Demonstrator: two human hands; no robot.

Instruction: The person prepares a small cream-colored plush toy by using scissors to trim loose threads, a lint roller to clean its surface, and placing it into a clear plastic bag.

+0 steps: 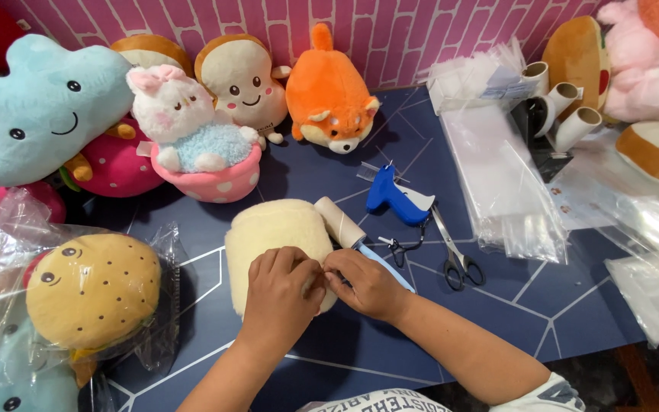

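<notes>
While both hands are working at the near edge of a cream plush [272, 233] lying mid-worktop, the left hand [282, 286] is resting on top w/ fingers curled, pinching at the fabric, and the right hand [364, 281] is meeting it fingertip to fingertip, pinching something too small to tell. A lint roller [345, 225] w/ light blue handle is lying just beside the plush on its right, handle running under the right hand. Further right on the dark blue worktop [360, 351]: a blue tagging gun [393, 200], then scissors [451, 255] pointing away, then a stack of clear bags [501, 187]. Cardboard tubes [562, 103] are standing at the back right. Along the back, against the pink brick wall [390, 30], plush toys are sitting in a row: an orange dog [329, 95], a toast plush [242, 80], a white bunny in a pink cup [196, 133], and a light blue cloud plush [36, 111]. Near left, a burger plush [93, 290] is sitting in a clear bag.
</notes>
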